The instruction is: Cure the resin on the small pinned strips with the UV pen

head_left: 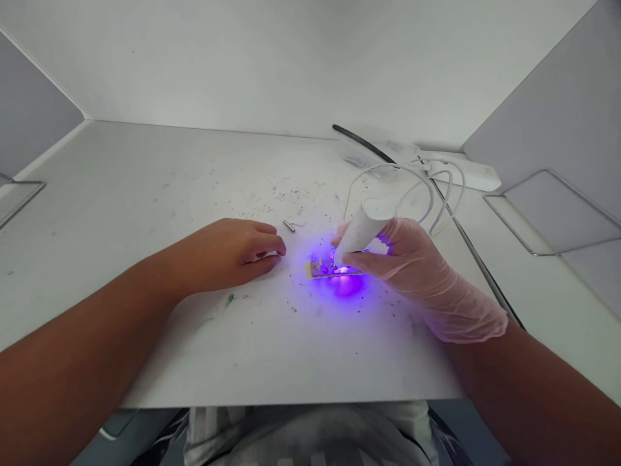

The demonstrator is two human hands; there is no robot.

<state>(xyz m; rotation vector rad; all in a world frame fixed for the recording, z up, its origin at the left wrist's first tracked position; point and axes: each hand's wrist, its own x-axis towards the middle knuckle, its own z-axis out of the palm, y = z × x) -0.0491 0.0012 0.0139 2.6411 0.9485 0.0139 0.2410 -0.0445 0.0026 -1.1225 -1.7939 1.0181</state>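
Note:
My right hand (412,259), in a thin translucent glove, is closed around a white UV lamp (366,226). Violet light shines from the lamp's lower end onto a small narrow strip (317,266) with clear and metallic-looking bits on it. The strip lies on the white table, its right part covered by the lamp and fingers. To the left rests my bare left hand (242,252), palm down with loosely bent fingers slightly apart and nothing in them. Just past its fingertips lies a small metal cylinder (289,226), which it does not touch.
A white cable (431,188) loops from the lamp toward a white power strip (466,171) at the back right. Near it are clear plastic bags (369,158) and a dark thin strip (363,142). Dark crumbs dot the white table (121,175). Wire racks (548,213) hang at both sides.

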